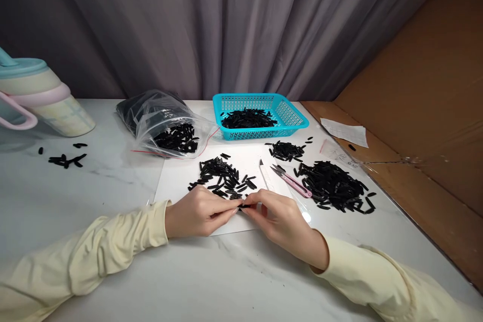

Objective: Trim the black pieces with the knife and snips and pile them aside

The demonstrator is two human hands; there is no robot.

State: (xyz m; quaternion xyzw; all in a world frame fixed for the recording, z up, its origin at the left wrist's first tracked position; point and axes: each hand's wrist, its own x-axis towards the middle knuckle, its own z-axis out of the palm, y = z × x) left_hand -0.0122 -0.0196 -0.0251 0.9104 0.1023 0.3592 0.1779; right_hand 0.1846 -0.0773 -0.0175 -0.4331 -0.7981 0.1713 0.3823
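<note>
Item: black piece [244, 206], one, pinched in the grip of left hand [202, 211] and right hand [279, 214] alike, near the white sheet's [171, 178] front edge; loose black heap [219, 171] just beyond; blue basket [264, 135] farther back.

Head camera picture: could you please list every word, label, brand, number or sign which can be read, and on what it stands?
No text can be read with certainty.
Small clear bag at the right: dark marks, perhaps handwriting, too small and blurred to read.
White paper slip: no legible writing.
</note>
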